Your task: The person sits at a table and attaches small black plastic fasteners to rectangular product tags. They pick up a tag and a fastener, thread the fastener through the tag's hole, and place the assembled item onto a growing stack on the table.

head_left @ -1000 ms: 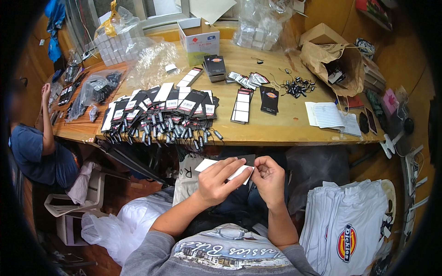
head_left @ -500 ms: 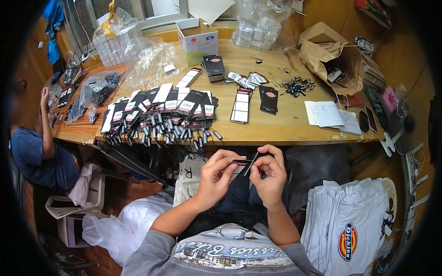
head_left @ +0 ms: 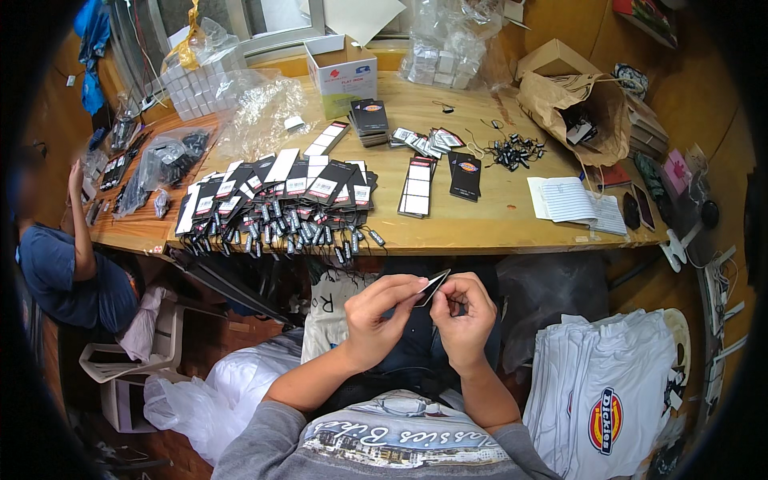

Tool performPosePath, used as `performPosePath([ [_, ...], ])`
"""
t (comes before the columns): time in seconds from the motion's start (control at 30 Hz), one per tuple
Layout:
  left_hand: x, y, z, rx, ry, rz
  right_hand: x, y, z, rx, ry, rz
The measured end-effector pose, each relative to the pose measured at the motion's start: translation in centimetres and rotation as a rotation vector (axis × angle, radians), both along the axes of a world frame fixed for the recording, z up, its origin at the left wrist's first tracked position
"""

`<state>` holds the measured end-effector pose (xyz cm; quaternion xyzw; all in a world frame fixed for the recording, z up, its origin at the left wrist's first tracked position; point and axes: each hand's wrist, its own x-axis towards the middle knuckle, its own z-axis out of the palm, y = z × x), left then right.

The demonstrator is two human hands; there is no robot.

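Observation:
Over my lap, between the table edge and my chest, my left hand (head_left: 386, 316) pinches dark hang tags (head_left: 433, 287) between thumb and fingers. They stand tilted, nearly edge-on, with a pale edge showing. My right hand (head_left: 466, 318) is closed, its thumb and curled fingers at the right edge of the tags; what its fingertips grip is too small to make out. On the table ahead to the left lies a spread of black and white hang tags (head_left: 322, 183), with black strings and small seals (head_left: 300, 232) hanging at the table's front edge.
Tag stacks (head_left: 370, 120), (head_left: 465, 174) lie farther back, with loose seal strings (head_left: 516, 152) to their right. A carton (head_left: 342, 76), a paper bag (head_left: 576, 104) and a notebook (head_left: 568, 198) are on the table. White shirts (head_left: 600, 384) are piled at right. Another person (head_left: 72, 264) sits at left.
The separate card in my right hand has come together with the tags in my left. My right fingers have lowered and curled in. The tags now tilt up to the right.

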<state>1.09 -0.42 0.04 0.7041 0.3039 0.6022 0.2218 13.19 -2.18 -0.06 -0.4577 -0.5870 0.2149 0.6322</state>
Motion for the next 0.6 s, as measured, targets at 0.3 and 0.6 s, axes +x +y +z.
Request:
performPosePath([
  [0.3, -0.3, -0.3, -0.3, 0.298, 0.263, 0.115, -0.1, -0.1, -0.6, 0.008, 0.031, 0.021],
  [0.6, -1.9, 0.3, -0.3, -0.190, 0.044, -0.209, -0.2, 0.6, -1.2, 0.015, -0.012, 0.095],
])
